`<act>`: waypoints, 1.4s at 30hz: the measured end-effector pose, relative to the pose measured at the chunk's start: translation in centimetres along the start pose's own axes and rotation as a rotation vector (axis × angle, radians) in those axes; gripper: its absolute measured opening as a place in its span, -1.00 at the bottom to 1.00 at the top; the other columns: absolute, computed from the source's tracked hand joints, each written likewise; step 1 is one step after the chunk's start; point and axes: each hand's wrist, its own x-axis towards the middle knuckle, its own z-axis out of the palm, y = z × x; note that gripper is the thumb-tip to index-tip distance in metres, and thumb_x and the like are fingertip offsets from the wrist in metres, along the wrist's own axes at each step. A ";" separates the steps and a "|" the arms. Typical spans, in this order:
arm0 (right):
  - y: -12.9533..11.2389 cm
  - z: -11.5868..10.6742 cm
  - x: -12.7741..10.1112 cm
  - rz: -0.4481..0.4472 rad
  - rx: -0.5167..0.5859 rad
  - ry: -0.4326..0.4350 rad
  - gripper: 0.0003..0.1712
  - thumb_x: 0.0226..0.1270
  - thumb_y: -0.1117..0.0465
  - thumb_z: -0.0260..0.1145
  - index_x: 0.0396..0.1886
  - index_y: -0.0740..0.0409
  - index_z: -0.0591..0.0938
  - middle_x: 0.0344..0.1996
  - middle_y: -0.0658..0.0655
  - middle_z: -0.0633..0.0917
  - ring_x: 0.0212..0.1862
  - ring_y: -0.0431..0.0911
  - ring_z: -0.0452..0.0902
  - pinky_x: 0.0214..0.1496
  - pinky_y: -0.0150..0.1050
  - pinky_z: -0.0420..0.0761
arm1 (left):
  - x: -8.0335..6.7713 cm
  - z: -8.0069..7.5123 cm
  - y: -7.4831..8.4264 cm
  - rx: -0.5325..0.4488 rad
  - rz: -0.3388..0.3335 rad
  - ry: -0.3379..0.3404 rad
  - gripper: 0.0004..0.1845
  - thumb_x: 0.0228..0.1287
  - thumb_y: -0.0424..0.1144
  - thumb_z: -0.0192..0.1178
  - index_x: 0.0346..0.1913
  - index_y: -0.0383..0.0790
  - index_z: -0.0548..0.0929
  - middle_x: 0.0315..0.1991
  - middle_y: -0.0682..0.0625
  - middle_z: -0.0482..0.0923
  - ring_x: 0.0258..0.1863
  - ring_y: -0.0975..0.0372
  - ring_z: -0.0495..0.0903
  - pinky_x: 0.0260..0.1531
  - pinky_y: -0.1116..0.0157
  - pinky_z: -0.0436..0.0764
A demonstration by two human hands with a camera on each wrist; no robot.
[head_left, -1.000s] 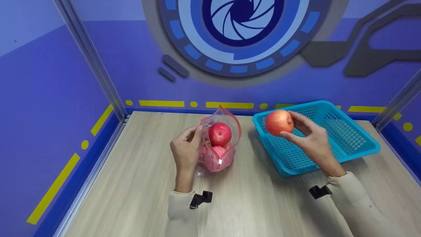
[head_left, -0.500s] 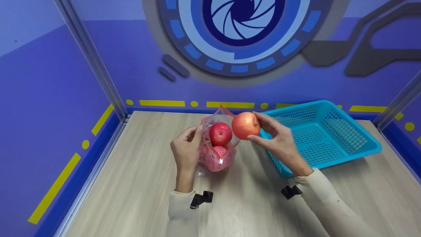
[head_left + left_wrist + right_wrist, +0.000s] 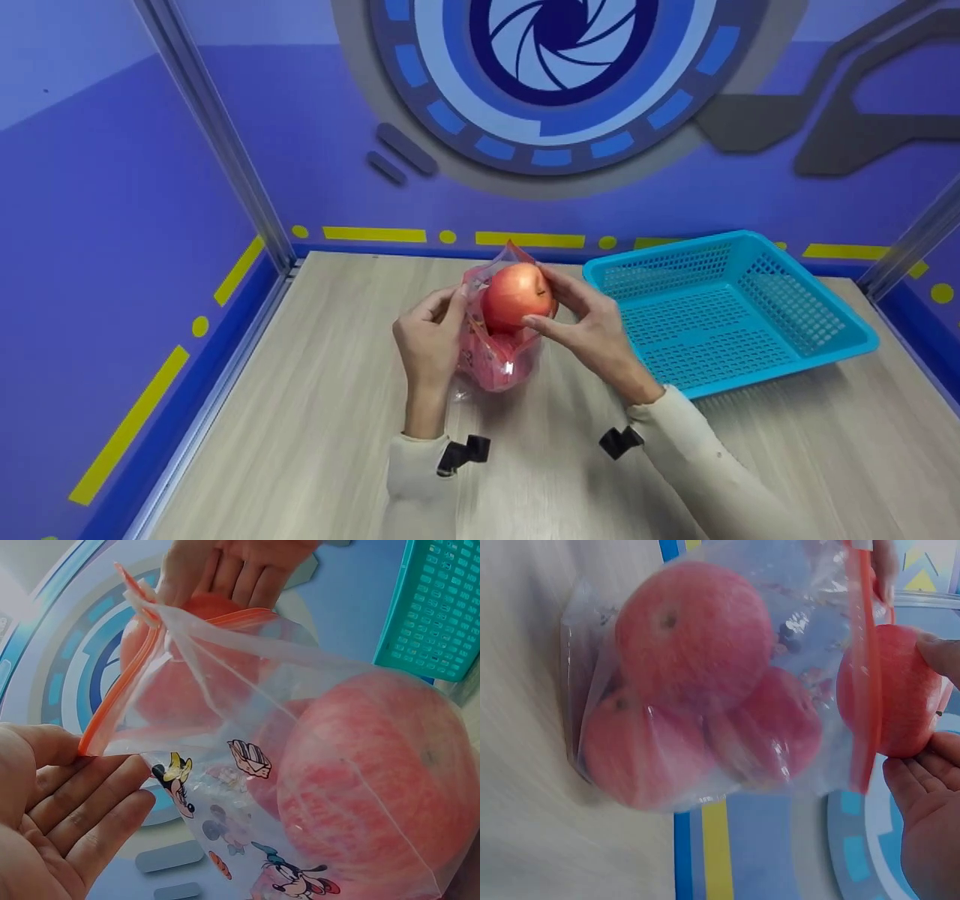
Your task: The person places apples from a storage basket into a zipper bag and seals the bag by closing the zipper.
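A clear zip bag (image 3: 491,367) with an orange-red rim and cartoon prints stands on the table, its mouth spread. My left hand (image 3: 431,330) pinches the rim at the bag's left side; the left wrist view shows thumb and finger on that edge (image 3: 112,709). Between the thumb and fingers of my right hand (image 3: 589,322) is a red apple (image 3: 516,296), held right at the bag's mouth. The right wrist view has this apple (image 3: 896,690) partly behind the rim. Inside the bag sit 3 more apples (image 3: 697,637), seen through the plastic.
A turquoise perforated basket (image 3: 720,322) stands on the right of the wooden table (image 3: 330,420), close to my right forearm. Behind the table rises a blue printed wall (image 3: 300,135), with a metal post (image 3: 232,150) at the left corner.
My right hand has carried the apple leftward from over the basket to the bag's mouth. The left hand keeps its grip on the rim, and the bag stays in place.
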 end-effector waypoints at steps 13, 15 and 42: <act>0.6 2.3 0.3 -0.057 -0.076 -0.081 -0.10 0.25 0.11 0.64 0.54 0.19 0.49 0.45 0.10 0.56 0.42 -0.01 0.52 0.38 -0.06 0.55 | 0.1 -0.2 -0.1 0.004 -0.002 0.041 -0.89 0.38 -0.33 0.47 -0.19 -0.34 0.87 -0.31 -0.05 0.82 -0.38 0.17 0.77 -0.31 0.35 0.76; 0.5 2.4 0.4 -0.088 -0.124 -0.092 -0.10 0.23 0.09 0.65 0.53 0.18 0.51 0.43 0.10 0.57 0.41 -0.01 0.53 0.36 -0.08 0.57 | 0.1 -0.3 -0.1 0.012 -0.004 0.058 -0.89 0.37 -0.33 0.47 -0.19 -0.34 0.87 -0.31 -0.05 0.82 -0.39 0.16 0.77 -0.32 0.36 0.75; -0.4 2.5 2.1 -0.273 -0.330 -0.266 -0.26 0.28 0.09 0.58 0.43 0.19 0.61 0.44 0.16 0.56 0.45 0.05 0.49 0.32 -0.07 0.59 | 0.1 -0.7 -0.1 0.028 0.058 0.129 -0.88 0.37 -0.35 0.47 -0.16 -0.37 0.87 -0.27 -0.06 0.83 -0.39 0.16 0.76 -0.30 0.34 0.77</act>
